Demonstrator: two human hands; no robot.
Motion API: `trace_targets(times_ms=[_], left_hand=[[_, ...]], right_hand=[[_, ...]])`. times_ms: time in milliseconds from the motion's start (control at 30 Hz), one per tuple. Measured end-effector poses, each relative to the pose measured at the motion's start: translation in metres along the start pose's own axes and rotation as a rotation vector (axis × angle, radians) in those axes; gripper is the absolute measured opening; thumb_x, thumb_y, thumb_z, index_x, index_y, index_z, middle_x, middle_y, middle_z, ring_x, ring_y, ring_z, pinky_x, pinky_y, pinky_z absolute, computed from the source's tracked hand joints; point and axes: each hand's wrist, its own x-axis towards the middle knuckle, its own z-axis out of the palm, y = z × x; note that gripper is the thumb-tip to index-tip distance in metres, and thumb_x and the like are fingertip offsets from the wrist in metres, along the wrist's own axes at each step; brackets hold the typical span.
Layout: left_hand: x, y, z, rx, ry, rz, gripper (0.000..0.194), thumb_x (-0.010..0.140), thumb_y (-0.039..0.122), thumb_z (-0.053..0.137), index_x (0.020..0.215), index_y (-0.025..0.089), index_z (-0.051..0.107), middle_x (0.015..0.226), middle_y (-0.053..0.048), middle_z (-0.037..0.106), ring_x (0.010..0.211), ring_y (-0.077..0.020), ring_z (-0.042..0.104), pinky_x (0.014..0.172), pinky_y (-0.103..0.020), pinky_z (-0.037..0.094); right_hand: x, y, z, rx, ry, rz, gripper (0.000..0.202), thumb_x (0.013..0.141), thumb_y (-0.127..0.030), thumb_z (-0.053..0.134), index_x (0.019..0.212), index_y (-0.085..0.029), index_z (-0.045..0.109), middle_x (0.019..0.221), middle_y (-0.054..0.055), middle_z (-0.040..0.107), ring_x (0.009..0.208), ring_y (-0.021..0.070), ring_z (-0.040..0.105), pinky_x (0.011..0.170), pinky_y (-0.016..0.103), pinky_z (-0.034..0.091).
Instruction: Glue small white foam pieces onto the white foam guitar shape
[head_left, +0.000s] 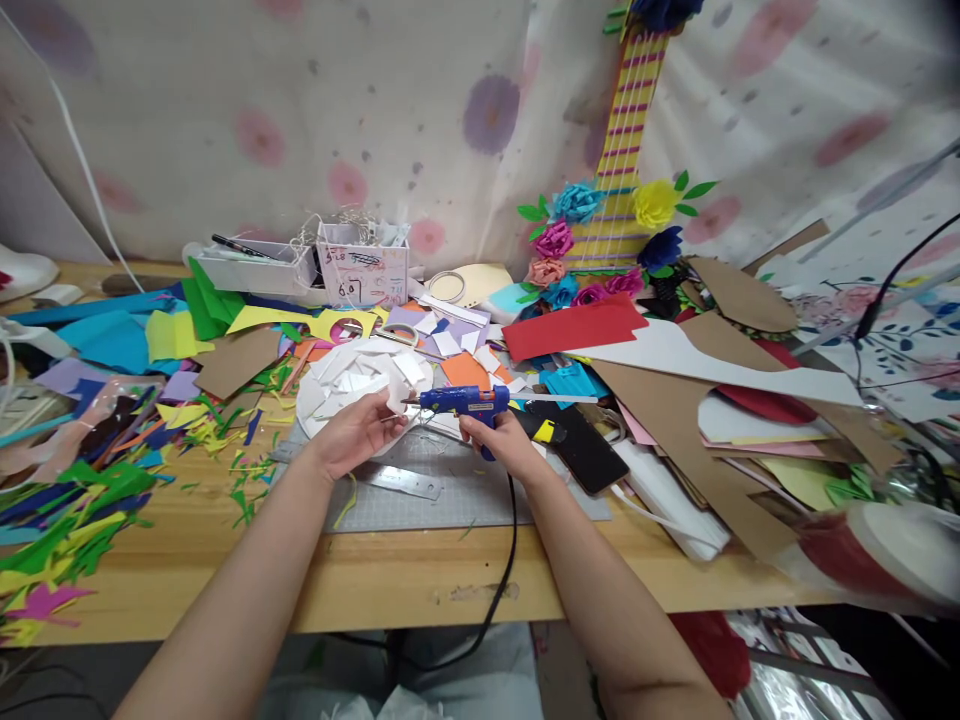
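My right hand (499, 438) is wrapped round the handle of a blue hot glue gun (465, 401), whose nozzle points left. A white glue stick (559, 398) sticks out of its back end. Close to the nozzle tip, my left hand (364, 432) pinches a small white piece (397, 402), partly covered by the fingers. Behind that hand lies a white disc (319, 385) with several white scraps on it. Under both hands is a grey cutting mat (450, 500), with a metal ruler (397, 480) lying on it.
Colourful paper scraps (82, 510) cover the left of the wooden table (375, 590). A black phone (585, 450) and cardboard sheets (675, 450) lie to the right. A yellow paper guitar (630, 130) with paper flowers stands at the back. The gun's black cord (512, 540) hangs over the front edge.
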Motion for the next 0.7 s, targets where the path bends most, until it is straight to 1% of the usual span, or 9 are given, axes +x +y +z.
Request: trace_targets(times_ms=[133,267,400,567,700], left_hand=[[-0.0012,-0.0008,0.0014,-0.004,0.013,-0.031,0.012,0.081,0.016,0.056,0.081,0.009,0.065,0.077,-0.008,0.064,0.067,-0.0116,0.059,0.059,-0.02,0.052],[-0.0039,-0.0005,0.0007,0.004,0.0,-0.048,0.012,0.081,0.019,0.056,0.077,0.01,0.064,0.076,-0.008,0.063,0.068,-0.012,0.058,0.06,-0.02,0.051],[-0.0057,-0.0001,-0.0018,0.018,-0.025,-0.051,0.011,0.079,0.019,0.059,0.08,0.011,0.065,0.077,-0.008,0.063,0.07,-0.0123,0.058,0.062,-0.021,0.051],[-0.007,0.0001,-0.003,0.039,-0.041,-0.035,0.014,0.078,0.02,0.059,0.086,0.01,0.067,0.078,-0.007,0.064,0.069,-0.012,0.058,0.063,-0.022,0.051],[-0.0072,-0.0013,-0.003,0.053,-0.06,-0.052,0.018,0.078,0.02,0.06,0.09,0.009,0.068,0.08,-0.008,0.064,0.067,-0.011,0.057,0.063,-0.021,0.05]], right_hand=[[-0.0005,-0.0005,0.0013,0.013,-0.009,0.016,0.045,0.066,-0.063,0.064,0.065,-0.019,0.054,0.057,-0.002,0.052,0.049,0.0095,0.044,0.049,0.026,0.035],[0.0,0.001,0.0013,-0.017,0.057,0.014,0.048,0.067,-0.063,0.064,0.057,-0.019,0.05,0.049,-0.003,0.048,0.046,0.0093,0.042,0.048,0.025,0.033],[0.0005,0.0024,0.0006,-0.039,0.111,0.009,0.049,0.066,-0.065,0.065,0.054,-0.02,0.049,0.045,-0.003,0.046,0.044,0.0094,0.04,0.046,0.026,0.032],[-0.0002,-0.0013,0.0008,-0.029,0.122,0.018,0.049,0.063,-0.065,0.066,0.054,-0.02,0.049,0.045,-0.003,0.047,0.044,0.0093,0.041,0.046,0.025,0.032],[-0.0016,-0.0068,0.0014,0.004,0.117,0.028,0.046,0.062,-0.064,0.066,0.059,-0.019,0.054,0.048,-0.003,0.049,0.045,0.0094,0.041,0.047,0.025,0.033]])
